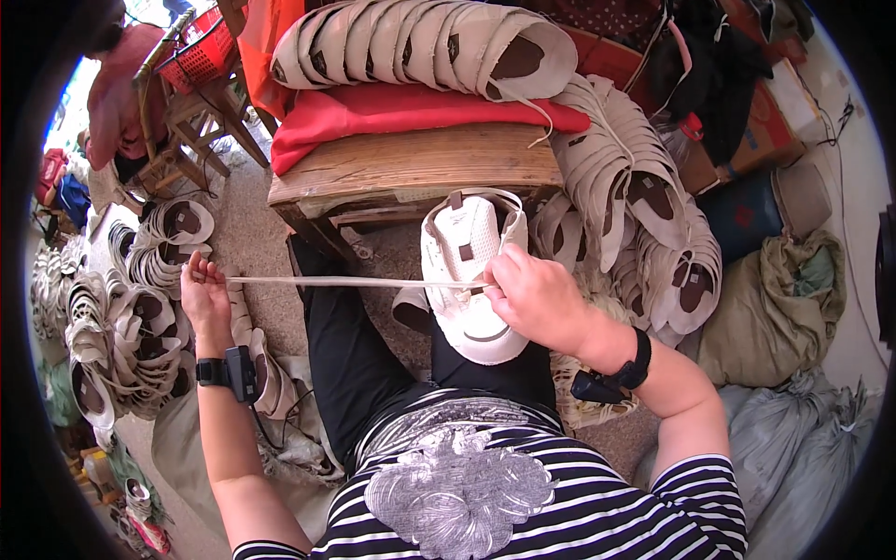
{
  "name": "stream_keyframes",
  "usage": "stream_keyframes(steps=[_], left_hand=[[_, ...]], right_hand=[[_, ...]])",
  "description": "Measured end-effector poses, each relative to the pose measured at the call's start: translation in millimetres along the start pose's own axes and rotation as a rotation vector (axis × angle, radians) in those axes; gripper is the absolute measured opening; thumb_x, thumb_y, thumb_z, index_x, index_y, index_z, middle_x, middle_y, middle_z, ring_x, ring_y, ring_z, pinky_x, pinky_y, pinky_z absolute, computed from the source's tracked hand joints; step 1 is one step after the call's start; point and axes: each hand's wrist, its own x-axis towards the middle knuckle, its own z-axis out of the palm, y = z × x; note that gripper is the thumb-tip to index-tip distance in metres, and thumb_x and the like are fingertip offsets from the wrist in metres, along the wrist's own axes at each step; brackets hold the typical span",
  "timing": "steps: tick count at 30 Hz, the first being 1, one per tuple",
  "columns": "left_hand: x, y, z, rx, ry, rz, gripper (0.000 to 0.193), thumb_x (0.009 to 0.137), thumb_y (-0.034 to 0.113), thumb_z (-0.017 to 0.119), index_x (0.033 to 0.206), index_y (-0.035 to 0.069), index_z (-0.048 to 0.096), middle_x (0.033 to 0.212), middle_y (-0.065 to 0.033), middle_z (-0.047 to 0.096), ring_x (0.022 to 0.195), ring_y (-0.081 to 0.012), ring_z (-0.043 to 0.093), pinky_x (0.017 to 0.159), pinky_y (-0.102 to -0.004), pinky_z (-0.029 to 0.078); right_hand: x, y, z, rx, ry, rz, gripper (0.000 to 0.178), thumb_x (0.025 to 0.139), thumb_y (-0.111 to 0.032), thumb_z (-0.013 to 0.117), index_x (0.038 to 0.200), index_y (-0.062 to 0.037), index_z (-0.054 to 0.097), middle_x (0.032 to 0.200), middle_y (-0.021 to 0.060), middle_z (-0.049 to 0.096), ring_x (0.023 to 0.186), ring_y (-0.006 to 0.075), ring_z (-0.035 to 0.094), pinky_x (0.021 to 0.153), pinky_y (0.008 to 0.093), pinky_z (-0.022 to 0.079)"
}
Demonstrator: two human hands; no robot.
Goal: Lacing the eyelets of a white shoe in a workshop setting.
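A cream shoe upper with brown patches rests over my thigh, its toe toward me. From its lace holes a flat off-white shoelace runs taut and nearly level to the left. My left hand is out at the far end of that lace, fingers curled closed around it. My right hand lies over the right side of the shoe upper, thumb and finger pinched on the lace close to the holes. The exact point of that pinch is partly hidden by the fingers.
Ahead stands a wooden bench with a red cloth and a row of nested shoe uppers. More uppers hang at its right; piles of uppers lie left. Sacks sit at right. Another person is far left.
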Motion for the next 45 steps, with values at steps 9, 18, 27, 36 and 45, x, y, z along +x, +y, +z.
stream_keyframes(steps=[9,18,27,36,45], left_hand=[[-13.6,-5.4,-22.8,-0.12,0.249,0.017,0.026,0.102,0.026,0.045,0.088,0.008,0.059,0.074,-0.0007,0.056,0.063,-0.0103,0.055,0.061,-0.0241,0.051],[-38.1,-39.5,-10.4,-0.045,0.241,-0.03,0.033,0.102,0.035,0.045,0.099,0.007,0.062,0.075,0.0005,0.057,0.064,-0.0119,0.056,0.057,-0.025,0.047],[-38.1,-41.6,-20.7,-0.042,0.249,-0.058,0.033,0.102,0.036,0.043,0.101,0.008,0.062,0.076,0.0006,0.057,0.064,-0.0117,0.056,0.058,-0.0254,0.047],[-40.3,-45.7,-27.0,-0.087,0.241,-0.113,0.032,0.102,0.035,0.043,0.102,0.009,0.062,0.075,0.0018,0.057,0.065,-0.0118,0.056,0.058,-0.025,0.047],[-15.4,-44.9,-94.5,-0.295,0.438,-0.163,0.017,0.093,0.021,0.05,0.092,0.007,0.06,0.062,0.0016,0.055,0.066,-0.0168,0.065,0.054,-0.0266,0.048]], right_hand=[[8.3,-10.0,-5.6,0.042,0.072,-0.069,0.01,0.08,-0.012,0.064,0.089,-0.0079,0.062,0.082,0.0126,0.057,0.068,0.0331,0.061,0.058,0.0444,0.05],[-0.4,-6.7,-8.6,-0.046,-0.044,-0.083,0.013,0.077,-0.013,0.068,0.084,-0.0069,0.059,0.08,0.0105,0.057,0.064,0.0297,0.062,0.055,0.041,0.051],[1.6,-9.1,-3.0,-0.026,0.009,-0.078,0.01,0.075,-0.01,0.068,0.08,-0.0077,0.059,0.078,0.0099,0.057,0.063,0.031,0.061,0.055,0.0409,0.05],[9.7,-8.7,-7.1,-0.102,-0.096,-0.078,0.012,0.073,-0.012,0.066,0.078,-0.0074,0.057,0.078,0.0111,0.056,0.065,0.0309,0.061,0.056,0.0425,0.05],[3.6,-6.2,-10.7,-0.036,-0.122,0.046,0.012,0.073,-0.013,0.067,0.077,-0.0056,0.059,0.073,0.0114,0.057,0.067,0.0289,0.062,0.059,0.0402,0.052]])
